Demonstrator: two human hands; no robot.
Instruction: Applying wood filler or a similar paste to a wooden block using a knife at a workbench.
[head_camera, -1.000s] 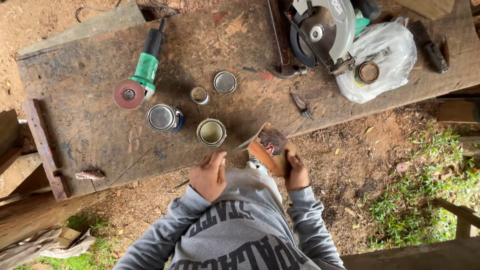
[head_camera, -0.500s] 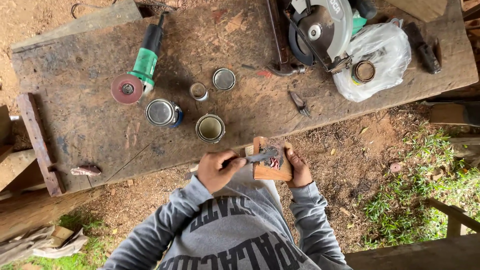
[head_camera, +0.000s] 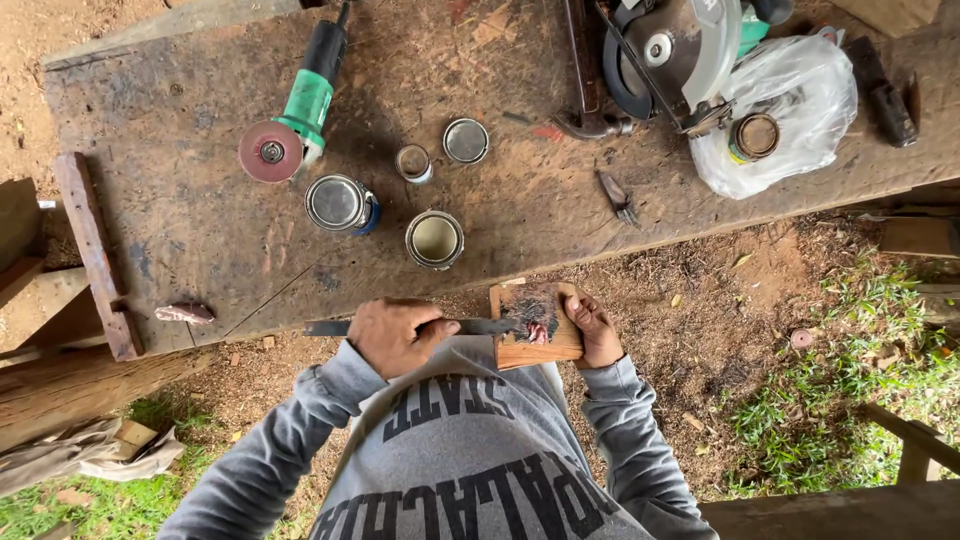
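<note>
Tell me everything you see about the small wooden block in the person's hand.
The wooden block is flat, roughly rectangular, orange-brown, with a dark, reddish smeared patch on its upper face. The right hand grips its right edge, holding it before the grey sweatshirt, below the workbench edge. The left hand lays a thin metal blade across its face.

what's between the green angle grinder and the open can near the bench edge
In the head view, a closed tin with a shiny lid lies between the angle grinder and the open can, on the wooden bench.

Outdoors, flat daylight. Weathered plank workbench over bare reddish dirt ground; grass patch right of bench, wooden beams at its left end.
</note>
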